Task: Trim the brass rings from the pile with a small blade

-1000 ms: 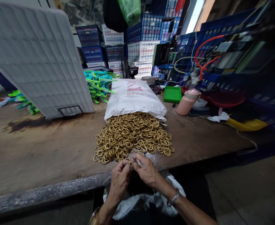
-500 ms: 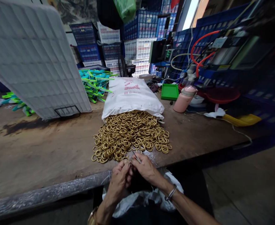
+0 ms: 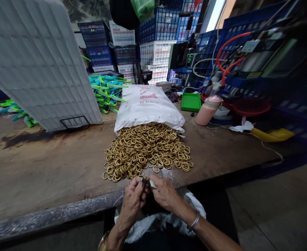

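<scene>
At the table's front edge, my left hand is closed in a pinch. Whatever sits between its fingertips is too small and covered to make out. Facing it, my right hand grips a small knife-like tool with a pale handle, its dark tip turned toward the left fingertips. Just beyond both hands spreads a heap of brass-coloured rings, spilling from the mouth of a white woven sack with red print. Below the hands, a white plastic bag hangs open at my lap, partly hidden by my forearms.
On the wooden table, a tall pale padded panel stands at left beside green-and-blue plastic pieces. At right are a green tray, a pink bottle, a red dish and a yellow scoop. Stacked crates fill the back.
The tool in my right hand has swung from pointing up to pointing left, its tip now at my left fingertips. My left hand stays in place, and the view has shifted slightly.
</scene>
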{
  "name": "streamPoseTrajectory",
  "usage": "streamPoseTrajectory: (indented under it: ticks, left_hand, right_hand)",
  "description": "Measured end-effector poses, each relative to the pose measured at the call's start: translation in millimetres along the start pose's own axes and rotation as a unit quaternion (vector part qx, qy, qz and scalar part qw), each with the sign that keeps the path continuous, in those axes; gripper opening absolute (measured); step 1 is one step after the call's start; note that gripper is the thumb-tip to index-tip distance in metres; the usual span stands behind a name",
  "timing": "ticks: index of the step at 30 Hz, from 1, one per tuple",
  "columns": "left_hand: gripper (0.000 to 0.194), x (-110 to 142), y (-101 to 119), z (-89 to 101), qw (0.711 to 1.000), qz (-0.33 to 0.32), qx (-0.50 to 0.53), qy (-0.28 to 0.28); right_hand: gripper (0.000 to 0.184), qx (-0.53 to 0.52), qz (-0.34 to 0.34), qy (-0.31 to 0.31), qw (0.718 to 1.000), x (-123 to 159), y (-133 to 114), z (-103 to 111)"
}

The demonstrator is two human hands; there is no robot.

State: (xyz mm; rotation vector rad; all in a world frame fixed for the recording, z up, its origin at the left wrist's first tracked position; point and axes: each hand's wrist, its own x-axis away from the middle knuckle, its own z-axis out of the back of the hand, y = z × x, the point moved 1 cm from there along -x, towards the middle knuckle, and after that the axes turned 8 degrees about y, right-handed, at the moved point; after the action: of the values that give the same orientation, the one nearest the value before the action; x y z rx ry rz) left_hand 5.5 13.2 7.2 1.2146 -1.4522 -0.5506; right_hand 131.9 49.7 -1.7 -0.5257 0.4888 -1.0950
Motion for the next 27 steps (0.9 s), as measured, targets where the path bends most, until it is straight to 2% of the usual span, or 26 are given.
streamPoseTrajectory:
  ticks: [7,11,16,23,27]
  left_hand:
    - [0.035,-0.4,-1.4,1.6,0.998,-0.045,-0.031,0.024]
    - [0.035,9.9,-1.0,2.7,0.999,-0.023,-0.039,0.022]
    - [0.033,22.0,-0.7,7.3,0.998,0.041,0.047,0.015]
    - [0.025,17.0,0.5,22.3,0.991,0.032,0.122,0.033]
    - [0.025,16.7,7.8,25.7,0.986,0.039,0.158,0.024]
  right_hand:
    - [0.027,0.096,0.008,-0.037,0.995,0.8,-4.4,-3.1]
    - [0.024,0.147,-0.017,-0.035,0.988,-6.0,-0.3,-0.7]
    - [0.02,0.172,-0.05,-0.014,0.984,-16.6,0.8,-1.6]
    - [0.014,0.144,-0.024,0.024,0.989,-17.8,-24.6,-9.6]
    - [0.014,0.159,-0.04,0.019,0.986,-18.4,-24.7,-14.5]
